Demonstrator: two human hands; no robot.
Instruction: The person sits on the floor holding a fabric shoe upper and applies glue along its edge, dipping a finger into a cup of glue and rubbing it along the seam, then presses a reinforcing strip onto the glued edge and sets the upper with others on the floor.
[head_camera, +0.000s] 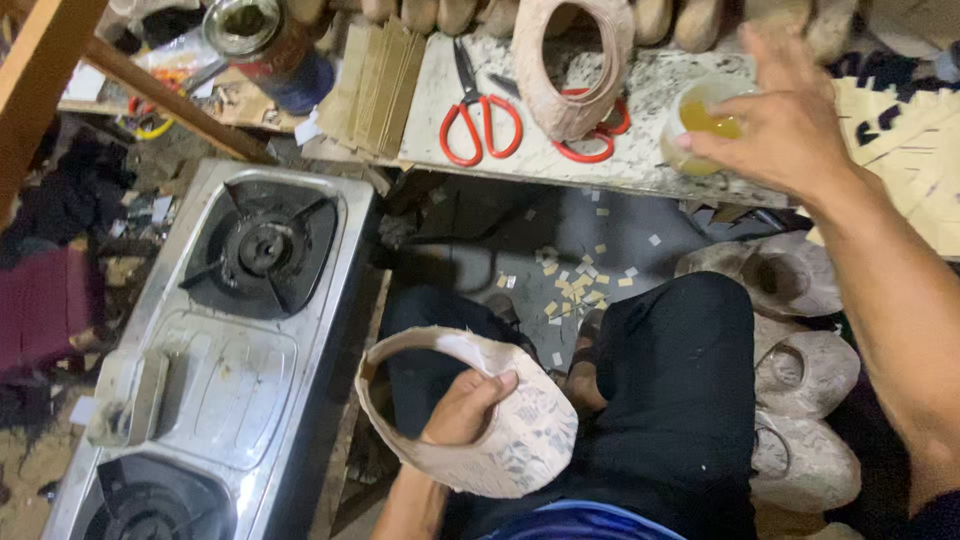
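A curved shoe upper, pale and lined with printed paper, is held in the lower centre of the frame by the left hand. The fingers of that hand are closed around the upper's inner edge, with the thumb laid across the top of the piece. The upper rests above the lap, beside the dark trouser leg.

The right hand is extended to the upper right of the frame. Its fingers are curled partly closed over the rim of a small translucent cup filled with yellow liquid, which is gripped from above. The cup stands on the edge of a worn white work board.

On that board, red-handled scissors lie left of a second looped upper, which stands over another pair of red handles. A stack of tan card strips is placed at the board's left end.

A steel two-burner gas stove occupies the left of the frame. Pale shoe lasts are piled at the lower right. Small paper offcuts are scattered on the floor in the centre.
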